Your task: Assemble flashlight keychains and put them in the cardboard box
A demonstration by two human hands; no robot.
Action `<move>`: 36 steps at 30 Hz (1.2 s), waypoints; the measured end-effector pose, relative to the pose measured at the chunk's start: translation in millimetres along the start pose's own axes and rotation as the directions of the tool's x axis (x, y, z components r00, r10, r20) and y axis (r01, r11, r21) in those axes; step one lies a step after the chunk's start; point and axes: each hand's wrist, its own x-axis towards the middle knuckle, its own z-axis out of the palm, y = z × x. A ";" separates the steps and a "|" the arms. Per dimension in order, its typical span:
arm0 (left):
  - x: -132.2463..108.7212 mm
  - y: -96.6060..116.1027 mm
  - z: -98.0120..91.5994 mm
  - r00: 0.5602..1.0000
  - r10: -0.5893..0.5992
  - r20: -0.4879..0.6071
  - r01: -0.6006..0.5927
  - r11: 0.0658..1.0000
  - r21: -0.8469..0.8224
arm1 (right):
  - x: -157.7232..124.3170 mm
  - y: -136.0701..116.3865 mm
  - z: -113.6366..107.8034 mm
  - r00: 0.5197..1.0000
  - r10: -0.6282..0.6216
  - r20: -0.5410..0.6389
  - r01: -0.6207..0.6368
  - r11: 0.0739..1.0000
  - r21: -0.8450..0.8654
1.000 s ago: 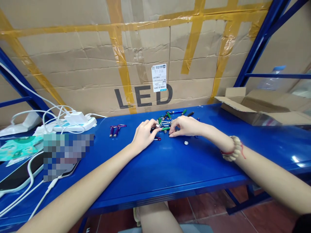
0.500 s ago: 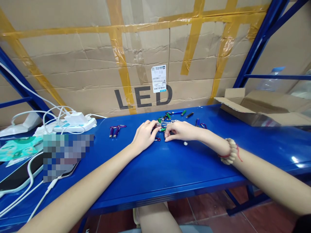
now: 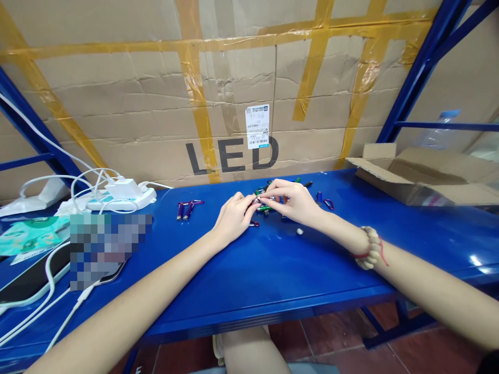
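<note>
My left hand (image 3: 235,217) is closed, with thumb and fingertips pinching a small dark and silvery piece (image 3: 256,200) too small to name. My right hand (image 3: 297,201) meets it there, thumb and index fingertip pressed together on the same spot. Just below the fingertips lies a green metal tube (image 3: 265,209), partly covered by my right hand. A red carabiner clip (image 3: 254,224) pokes out beside my left thumb. More small coloured tubes and clips lie behind my right hand, mostly hidden. A small silvery round piece (image 3: 299,231) rests on the table in front of my right wrist.
On the blue table (image 3: 234,280), two purple tubes (image 3: 187,211) with clips lie to the left. A blue tube (image 3: 319,197) and blue carabiner (image 3: 329,204) are to the right. Power strip (image 3: 142,199), cables and phones crowd the left; an open cardboard box (image 3: 413,189) stands right.
My right hand has moved up and slightly left from the tabletop, its fingertips now meeting those of my left hand. My left hand has hardly moved.
</note>
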 end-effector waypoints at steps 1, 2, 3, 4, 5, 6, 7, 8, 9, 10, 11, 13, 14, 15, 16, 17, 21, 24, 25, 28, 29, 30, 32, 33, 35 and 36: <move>-0.1 -0.1 0.1 1.000 -0.004 0.002 0.004 1.000 0.000 | -0.4 -0.4 0.6 1.000 -0.008 0.010 0.008 1.000 0.013; -0.2 -0.2 0.2 1.000 -0.009 0.003 0.009 1.000 -0.001 | -0.6 -0.6 0.9 1.000 -0.014 0.023 0.014 0.999 0.029; -0.2 -0.2 0.2 1.000 -0.016 0.003 0.016 1.000 -0.002 | -0.6 -0.7 0.9 0.999 -0.016 0.035 0.014 0.999 0.045; -0.1 -0.2 0.2 1.000 -0.027 0.001 0.027 1.000 -0.005 | -0.2 -0.4 0.3 0.999 -0.010 0.044 0.007 0.998 0.057; 0.0 -0.1 0.1 0.999 -0.040 -0.002 0.040 0.999 -0.010 | 0.4 0.3 -0.9 0.999 0.005 0.049 -0.008 0.998 0.063; 0.3 0.1 -0.2 0.998 -0.055 -0.005 0.055 0.998 -0.017 | 1.2 1.5 -2.5 0.998 0.028 0.053 -0.031 0.998 0.060; 0.5 0.2 -0.4 0.997 -0.074 -0.009 0.074 0.997 -0.024 | 2.1 3.3 -4.5 0.997 0.053 0.063 -0.056 0.997 0.047; 0.8 0.4 -0.7 0.995 -0.096 -0.014 0.096 0.995 -0.031 | 2.8 5.4 -6.6 0.993 0.075 0.086 -0.077 0.997 0.023; 1.1 0.5 -0.9 0.993 -0.119 -0.019 0.118 0.992 -0.037 | 3.3 7.8 -8.6 0.988 0.091 0.127 -0.091 0.996 -0.009; 1.3 0.6 -1.0 0.990 -0.140 -0.025 0.139 0.989 -0.042 | 3.5 10.2 -10.1 0.979 0.101 0.180 -0.095 0.995 -0.044; 1.5 0.5 -1.0 0.987 -0.156 -0.029 0.154 0.987 -0.045 | 3.4 12.3 -11.0 0.965 0.108 0.238 -0.092 0.993 -0.077; 1.6 0.3 -0.9 0.985 -0.168 -0.036 0.166 0.985 -0.051 | 2.5 15.5 -10.8 0.936 0.121 0.330 -0.082 0.988 -0.130; 1.5 0.3 -0.8 0.986 -0.163 -0.036 0.161 0.985 -0.054 | 1.8 16.5 -9.9 0.927 0.128 0.353 -0.081 0.986 -0.145; 1.5 0.3 -0.8 0.987 -0.156 -0.033 0.154 0.986 -0.056 | 1.2 17.1 -8.6 0.922 0.134 0.364 -0.082 0.985 -0.155; 1.4 0.5 -0.9 0.988 -0.150 -0.028 0.148 0.987 -0.059 | 0.6 17.3 -7.1 0.919 0.139 0.369 -0.084 0.984 -0.160; 1.3 0.8 -1.1 0.989 -0.146 -0.021 0.144 0.988 -0.063 | 0.1 17.3 -5.9 0.916 0.142 0.374 -0.087 0.983 -0.161; 1.0 2.4 -2.6 0.991 -0.131 -0.006 0.130 0.987 -0.091 | -0.3 15.9 -4.7 0.903 0.163 0.397 -0.107 0.982 -0.158; 0.9 2.7 -3.8 0.996 -0.093 -0.012 0.091 0.989 -0.118 | 1.1 14.0 -7.6 0.892 0.193 0.409 -0.128 0.975 -0.181; 1.0 2.5 -4.0 0.997 -0.074 -0.017 0.072 0.990 -0.120 | 2.1 13.3 -8.7 0.893 0.208 0.399 -0.142 0.972 -0.188; 1.5 1.0 -3.9 0.999 -0.028 -0.035 0.025 0.996 -0.090 | 6.0 9.9 -11.3 0.936 0.233 0.263 -0.211 0.971 -0.108; 1.6 0.4 -3.7 0.999 -0.021 -0.038 0.019 0.997 -0.074 | 7.3 8.3 -11.6 0.954 0.236 0.187 -0.233 0.972 -0.038; 1.7 -0.2 -3.3 0.999 -0.018 -0.038 0.016 0.998 -0.062 | 8.5 6.4 -11.8 0.964 0.243 0.112 -0.249 0.968 0.044; 1.6 -1.0 -2.7 1.000 -0.009 -0.030 0.007 0.998 -0.060 | 9.7 1.9 -11.4 0.966 0.258 0.000 -0.254 0.949 0.185; 1.4 -1.1 -2.6 1.000 0.000 -0.028 -0.002 0.998 -0.070 | 9.8 -0.6 -10.9 0.965 0.259 -0.032 -0.245 0.942 0.228; 0.8 -0.6 -2.8 0.999 0.035 -0.035 -0.039 0.994 -0.099 | 8.8 -5.6 -9.7 0.968 0.239 -0.073 -0.211 0.939 0.273; 0.5 0.0 -3.2 0.997 0.061 -0.041 -0.065 0.992 -0.112 | 8.1 -8.1 -9.1 0.970 0.228 -0.088 -0.195 0.939 0.284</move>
